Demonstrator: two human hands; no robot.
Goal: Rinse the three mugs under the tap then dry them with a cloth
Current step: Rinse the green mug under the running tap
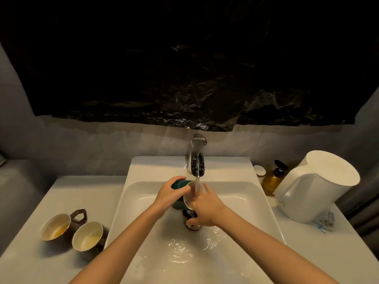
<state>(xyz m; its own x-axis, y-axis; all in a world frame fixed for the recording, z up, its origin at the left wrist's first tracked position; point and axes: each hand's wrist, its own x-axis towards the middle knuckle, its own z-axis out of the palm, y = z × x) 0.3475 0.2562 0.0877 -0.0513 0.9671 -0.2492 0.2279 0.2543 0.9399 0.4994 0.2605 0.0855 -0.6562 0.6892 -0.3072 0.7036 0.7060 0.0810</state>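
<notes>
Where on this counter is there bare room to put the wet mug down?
Left counter: bare behind the two brown mugs, up to the wall, and a strip in front of them. Right counter: bare near the front edge, before the white jug; crowded at the back with jug, bottle and jar.

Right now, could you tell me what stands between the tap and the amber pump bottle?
Head view: a small white-topped jar next to the bottle; the sink ledge towards the tap is bare.
</notes>
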